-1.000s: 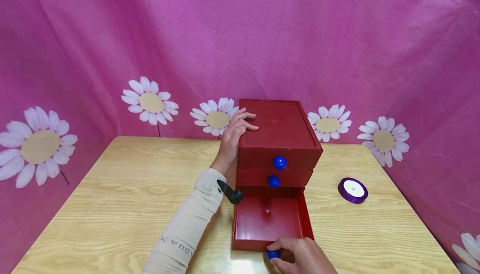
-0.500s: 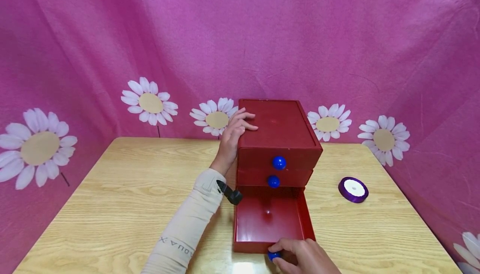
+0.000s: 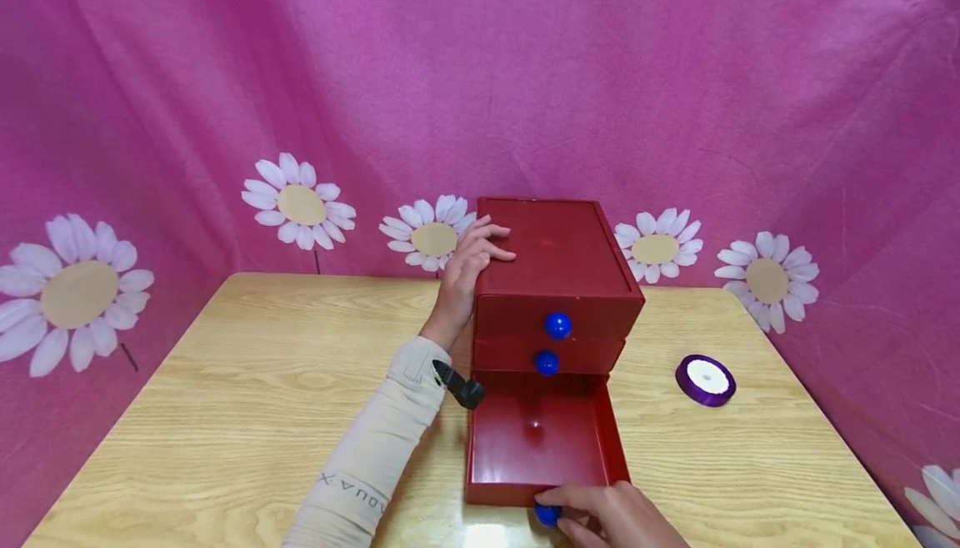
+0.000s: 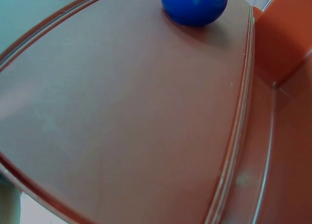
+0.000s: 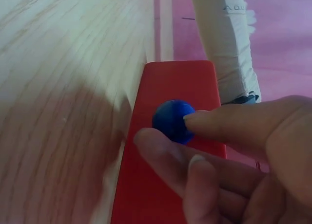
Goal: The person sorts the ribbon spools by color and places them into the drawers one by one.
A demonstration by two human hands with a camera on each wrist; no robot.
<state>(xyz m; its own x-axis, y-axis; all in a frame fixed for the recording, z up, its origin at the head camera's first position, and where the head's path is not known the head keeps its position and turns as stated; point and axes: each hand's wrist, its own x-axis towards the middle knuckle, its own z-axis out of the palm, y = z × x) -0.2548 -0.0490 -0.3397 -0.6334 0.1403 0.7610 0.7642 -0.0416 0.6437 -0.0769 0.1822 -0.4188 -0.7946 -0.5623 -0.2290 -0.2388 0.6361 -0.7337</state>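
Observation:
A red drawer cabinet (image 3: 555, 248) with blue ball knobs stands on the table. Its bottom drawer (image 3: 536, 448) is pulled out, and nothing lies in it. My left hand (image 3: 463, 281) rests on the cabinet's upper left edge, fingers over the top and palm against the side. At the front, my right hand (image 3: 618, 515) is at the bottom drawer's blue knob (image 5: 171, 120). One fingertip touches the knob in the right wrist view, and the thumb stands off to its side. The left wrist view shows a drawer front and a blue knob (image 4: 194, 5), but not the left hand's fingers.
A purple ribbon spool (image 3: 706, 380) with a white centre lies on the wooden table (image 3: 247, 398), right of the cabinet. Pink cloth (image 3: 420, 72) with daisies hangs behind and at the sides. The upper two drawers are closed.
The right thumb has drawn back from the knob, which now shows more. The bottom drawer came out very slightly at first. The left hand has kept its place.

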